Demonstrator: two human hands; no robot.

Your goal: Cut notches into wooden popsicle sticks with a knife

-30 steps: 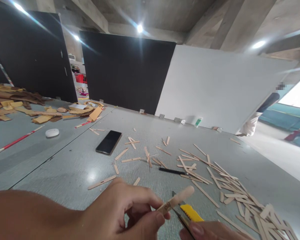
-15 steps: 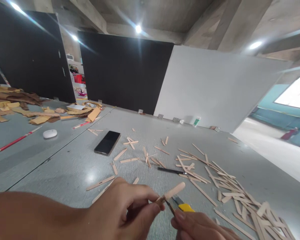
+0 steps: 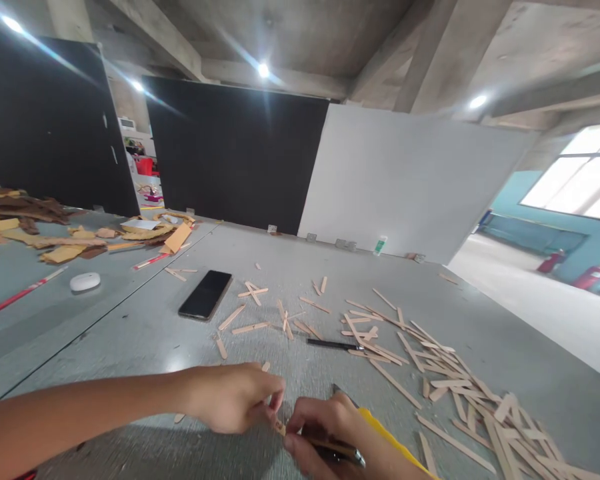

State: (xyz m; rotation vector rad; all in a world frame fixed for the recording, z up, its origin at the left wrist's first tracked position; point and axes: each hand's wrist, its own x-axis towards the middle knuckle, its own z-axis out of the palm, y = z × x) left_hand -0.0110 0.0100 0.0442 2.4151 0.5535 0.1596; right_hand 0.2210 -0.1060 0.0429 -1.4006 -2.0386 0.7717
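Fingertips of the left hand [image 3: 230, 400] pinch a pale, flat wooden stick [image 3: 280, 429] with a dark mark, mostly hidden in the narrow gap between both hands, each about equally near. As far as it shows, its long axis slants down from the left fingertips toward the right thumb; the right hand [image 3: 325, 423] clasps a slender dark tool with a shiny metal end [image 3: 337, 453], and whether it also grips the stick, I cannot tell. Just beyond that hand lies a yellow-bodied knife [image 3: 384, 431].
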